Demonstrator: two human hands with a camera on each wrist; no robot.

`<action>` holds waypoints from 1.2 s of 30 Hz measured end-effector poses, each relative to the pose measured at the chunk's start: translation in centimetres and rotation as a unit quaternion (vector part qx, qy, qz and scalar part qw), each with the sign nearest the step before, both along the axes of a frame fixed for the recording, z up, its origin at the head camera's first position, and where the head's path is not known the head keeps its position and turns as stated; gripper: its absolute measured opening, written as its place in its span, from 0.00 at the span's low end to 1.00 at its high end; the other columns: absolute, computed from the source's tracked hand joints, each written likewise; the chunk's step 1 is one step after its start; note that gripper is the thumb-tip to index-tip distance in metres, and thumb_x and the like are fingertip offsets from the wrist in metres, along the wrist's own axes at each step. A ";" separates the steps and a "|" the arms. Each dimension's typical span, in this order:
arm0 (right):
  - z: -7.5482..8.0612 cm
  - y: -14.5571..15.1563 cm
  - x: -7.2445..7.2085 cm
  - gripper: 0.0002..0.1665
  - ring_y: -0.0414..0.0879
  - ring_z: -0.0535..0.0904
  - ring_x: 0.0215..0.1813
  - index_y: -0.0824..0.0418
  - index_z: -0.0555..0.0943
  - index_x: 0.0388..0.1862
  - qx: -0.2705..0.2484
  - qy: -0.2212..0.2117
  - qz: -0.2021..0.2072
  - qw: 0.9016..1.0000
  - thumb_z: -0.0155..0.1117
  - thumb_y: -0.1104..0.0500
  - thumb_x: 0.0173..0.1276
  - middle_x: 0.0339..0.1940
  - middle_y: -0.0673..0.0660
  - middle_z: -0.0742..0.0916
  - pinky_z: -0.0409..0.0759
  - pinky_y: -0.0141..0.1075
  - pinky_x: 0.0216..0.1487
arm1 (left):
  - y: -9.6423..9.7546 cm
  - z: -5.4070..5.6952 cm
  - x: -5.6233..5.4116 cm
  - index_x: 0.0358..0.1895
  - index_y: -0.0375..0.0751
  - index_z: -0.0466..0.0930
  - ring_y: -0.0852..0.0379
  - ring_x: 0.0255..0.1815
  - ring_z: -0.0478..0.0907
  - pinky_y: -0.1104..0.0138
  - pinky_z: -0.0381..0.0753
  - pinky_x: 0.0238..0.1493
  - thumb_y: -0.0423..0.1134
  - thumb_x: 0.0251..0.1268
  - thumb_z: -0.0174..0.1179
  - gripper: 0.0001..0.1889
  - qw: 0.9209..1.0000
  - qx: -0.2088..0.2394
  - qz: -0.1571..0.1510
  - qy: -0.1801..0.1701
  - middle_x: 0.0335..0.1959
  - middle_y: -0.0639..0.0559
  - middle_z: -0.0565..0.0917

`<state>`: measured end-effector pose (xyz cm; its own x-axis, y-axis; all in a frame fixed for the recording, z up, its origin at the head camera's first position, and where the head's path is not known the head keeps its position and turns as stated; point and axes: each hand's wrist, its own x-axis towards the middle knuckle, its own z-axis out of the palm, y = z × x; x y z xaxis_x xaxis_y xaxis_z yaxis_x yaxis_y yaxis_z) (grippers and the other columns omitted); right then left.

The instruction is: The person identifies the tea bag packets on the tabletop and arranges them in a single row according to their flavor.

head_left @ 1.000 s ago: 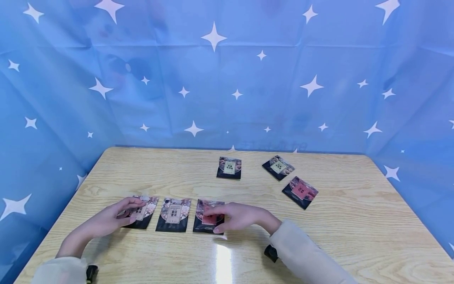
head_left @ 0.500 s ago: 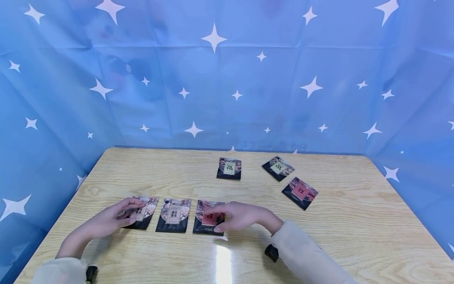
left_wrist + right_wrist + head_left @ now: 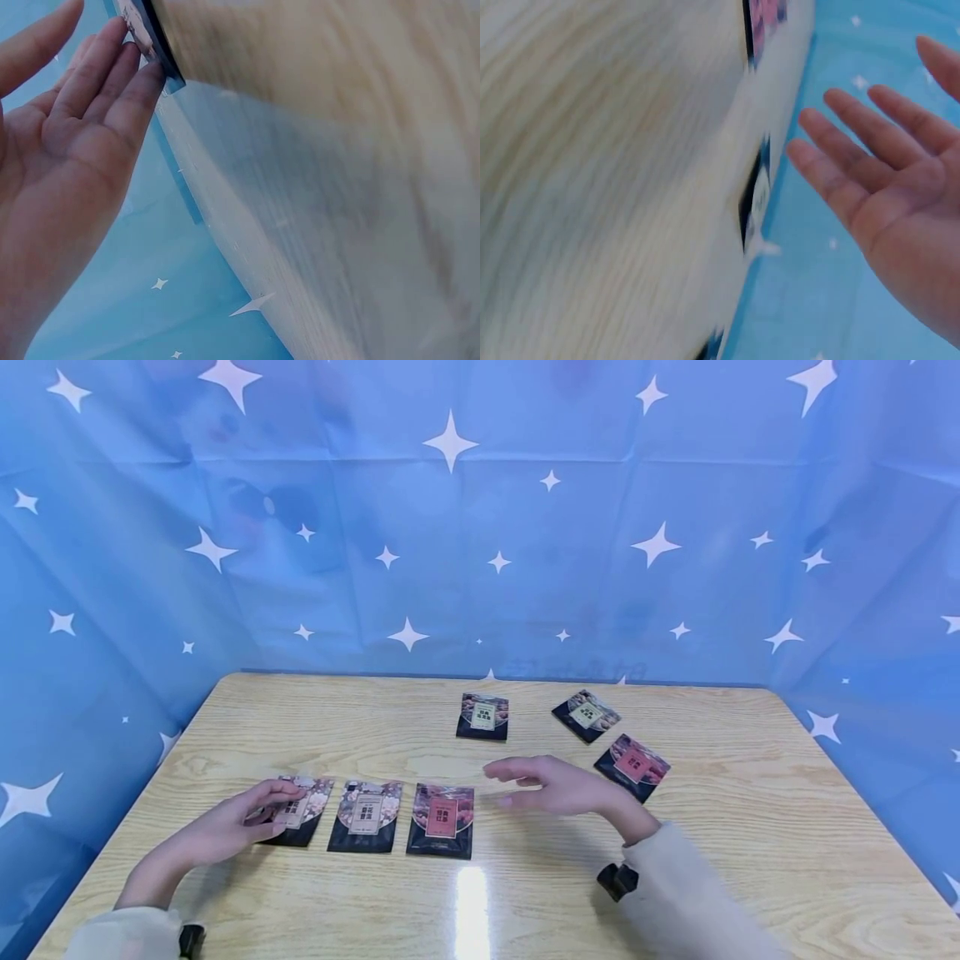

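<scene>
Three flat tea sachets lie side by side at the front left of the table in the head view. My left hand (image 3: 232, 825) rests on the leftmost pink-label sachet (image 3: 303, 814), its fingers over the left part. In the left wrist view that hand's fingers (image 3: 94, 86) look fairly straight against the sachet's edge. A second pink-label sachet (image 3: 365, 817) lies in the middle, and a red-label sachet (image 3: 440, 822) on the right. My right hand (image 3: 558, 787) is in the air to the right of the red-label sachet, holding nothing. Its fingers (image 3: 881, 139) are spread and relaxed in the right wrist view.
Farther back lie a green-label sachet (image 3: 482, 717), another green-label sachet (image 3: 587, 716) set at an angle, and a tilted red-label sachet (image 3: 632, 767) just beyond my right hand. A blue star-patterned cloth (image 3: 480, 527) rises behind the wooden table (image 3: 750, 827).
My right hand has lifted off the front red-label sachet and moved right and back, leaving that sachet fully visible. The left hand has stayed in place on its sachet.
</scene>
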<state>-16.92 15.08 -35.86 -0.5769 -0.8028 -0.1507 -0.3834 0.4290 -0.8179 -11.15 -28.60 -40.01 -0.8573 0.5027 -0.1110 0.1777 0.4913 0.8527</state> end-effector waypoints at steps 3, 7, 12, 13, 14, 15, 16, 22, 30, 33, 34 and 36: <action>0.2 1.8 -0.3 0.30 0.58 0.65 0.64 0.67 0.62 0.67 0.000 -0.002 -0.039 0.999 0.53 0.55 0.70 0.64 0.62 0.70 0.64 0.50 0.61 | 0.0 0.0 0.0 0.61 0.27 0.59 0.29 0.59 0.59 0.69 0.75 0.45 0.33 0.67 0.52 0.23 1.000 0.003 -0.003 -0.002 0.61 0.27 0.63; 0.4 4.3 -0.9 0.31 0.59 0.66 0.63 0.68 0.62 0.66 0.012 0.011 -0.090 0.996 0.52 0.53 0.71 0.64 0.63 0.70 0.67 0.50 0.59 | -0.1 -0.1 0.0 0.61 0.27 0.58 0.29 0.59 0.59 0.67 0.76 0.46 0.33 0.67 0.51 0.23 1.000 0.008 -0.004 -0.006 0.61 0.26 0.62; 0.6 7.6 -1.3 0.30 0.61 0.66 0.62 0.69 0.62 0.66 0.026 0.023 -0.138 0.990 0.50 0.53 0.72 0.63 0.68 0.70 0.69 0.50 0.56 | -0.2 -0.2 0.0 0.62 0.26 0.57 0.29 0.60 0.59 0.61 0.76 0.47 0.33 0.67 0.51 0.24 1.000 0.014 -0.004 -0.014 0.61 0.25 0.61; 0.6 8.2 -1.3 0.30 0.61 0.66 0.62 0.69 0.62 0.66 0.028 0.024 -0.146 0.989 0.50 0.53 0.72 0.63 0.69 0.69 0.69 0.50 0.56 | -0.2 -0.3 0.0 0.62 0.26 0.57 0.29 0.60 0.59 0.62 0.76 0.47 0.33 0.67 0.51 0.24 1.000 0.015 -0.005 -0.015 0.61 0.25 0.61; 0.6 8.8 -1.4 0.30 0.62 0.66 0.62 0.69 0.62 0.66 0.030 0.022 -0.154 0.987 0.50 0.53 0.72 0.63 0.69 0.69 0.70 0.51 0.55 | -0.3 -0.3 0.0 0.62 0.26 0.57 0.29 0.60 0.59 0.62 0.76 0.47 0.33 0.67 0.51 0.24 1.000 0.015 -0.006 -0.016 0.61 0.25 0.61; 0.6 9.4 -1.4 0.30 0.62 0.66 0.62 0.69 0.61 0.66 0.032 0.018 -0.165 0.986 0.49 0.53 0.72 0.63 0.70 0.69 0.71 0.51 0.54 | -0.3 -0.2 0.0 0.62 0.26 0.57 0.29 0.59 0.59 0.63 0.76 0.47 0.33 0.68 0.51 0.24 1.000 0.015 -0.006 -0.015 0.61 0.25 0.61; 0.6 10.0 -1.4 0.30 0.63 0.67 0.60 0.70 0.61 0.66 0.032 0.012 -0.175 0.984 0.49 0.53 0.72 0.63 0.71 0.68 0.72 0.51 0.52 | -0.3 -0.2 0.0 0.62 0.27 0.57 0.29 0.59 0.59 0.65 0.76 0.46 0.33 0.68 0.51 0.24 1.000 0.013 -0.006 -0.012 0.61 0.26 0.61; 0.3 13.1 -1.2 0.32 0.63 0.72 0.55 0.72 0.58 0.67 0.036 -0.011 -0.236 0.971 0.49 0.54 0.72 0.62 0.73 0.67 0.74 0.52 0.47 | -0.3 -0.2 0.0 0.62 0.27 0.57 0.30 0.59 0.59 0.65 0.76 0.47 0.34 0.68 0.50 0.23 1.000 0.014 -0.010 -0.010 0.61 0.26 0.62; -1.0 15.5 -1.0 0.29 0.65 0.66 0.61 0.74 0.58 0.66 0.038 -0.006 -0.266 0.963 0.46 0.57 0.73 0.61 0.72 0.70 0.69 0.54 0.54 | -0.3 -0.2 0.0 0.61 0.25 0.56 0.29 0.60 0.56 0.56 0.72 0.51 0.32 0.68 0.50 0.24 0.999 0.028 -0.009 -0.023 0.61 0.25 0.60; -1.6 16.0 -0.9 0.29 0.66 0.63 0.62 0.73 0.57 0.67 0.033 -0.008 -0.269 0.962 0.46 0.56 0.74 0.62 0.72 0.69 0.67 0.55 0.55 | -0.3 -0.1 0.0 0.61 0.25 0.56 0.29 0.60 0.57 0.58 0.74 0.50 0.32 0.68 0.50 0.24 0.999 0.028 -0.011 -0.023 0.61 0.24 0.60; -1.7 16.1 -0.9 0.30 0.66 0.63 0.62 0.73 0.57 0.67 0.030 -0.010 -0.270 0.962 0.45 0.56 0.74 0.62 0.72 0.69 0.67 0.55 0.55 | -0.3 -0.1 0.0 0.61 0.25 0.56 0.29 0.60 0.57 0.59 0.74 0.49 0.33 0.68 0.50 0.24 0.999 0.028 -0.011 -0.023 0.61 0.24 0.60; -2.0 16.2 -0.9 0.30 0.67 0.62 0.63 0.73 0.57 0.67 0.026 -0.012 -0.272 0.962 0.45 0.56 0.74 0.62 0.73 0.68 0.67 0.55 0.56 | -0.2 -0.1 0.0 0.61 0.25 0.56 0.29 0.59 0.57 0.61 0.75 0.48 0.33 0.68 0.50 0.24 0.999 0.027 -0.013 -0.020 0.61 0.24 0.60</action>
<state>-17.78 31.32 -37.81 -0.9050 -0.3747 -0.2013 -0.0716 0.6008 -0.7962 -11.18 -28.83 -40.12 -0.8393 0.5309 -0.1170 0.1549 0.4399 0.8846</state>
